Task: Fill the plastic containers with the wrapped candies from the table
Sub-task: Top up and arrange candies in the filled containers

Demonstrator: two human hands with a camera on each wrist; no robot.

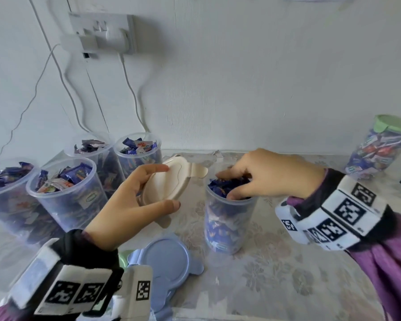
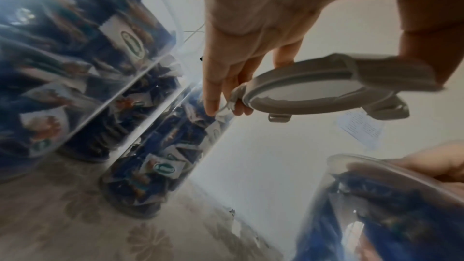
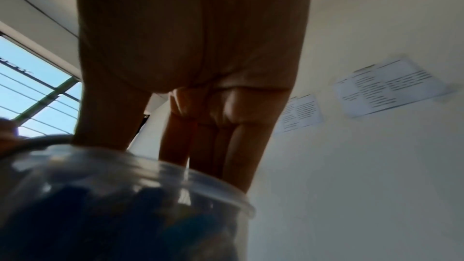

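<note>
Cream plastic is what my left hand holds: a lid with side clips, pinched between the thumb below and the fingers above, tilted, just to the left of the container I am working on. My right hand is over that open container, fingertips and thumb dipped past the rim onto the blue wrapped candies. The fingers look fairly straight in the wrist view, pressing rather than gripping; I cannot tell whether a candy is pinched between them.

As I judge it, the step is to tamp the candies below the rim so the lid can seat. To do it well I should press evenly around the mouth, push any wrapper tails off the edge, then lift the right hand clear before bringing the lid across level, clips lined up and outside the rim. The container is tall and light, so a sideways push could tip it; steadying it at the wall would help.

Beyond my left hand stand four more open containers, all heaped with candies to or above the rim, unlidded. Far past my right hand a sixth container, full, already wears a green lid. Below my left wrist a blue lid lies flat on the patterned cloth. I see no loose candies on the cloth.
</note>
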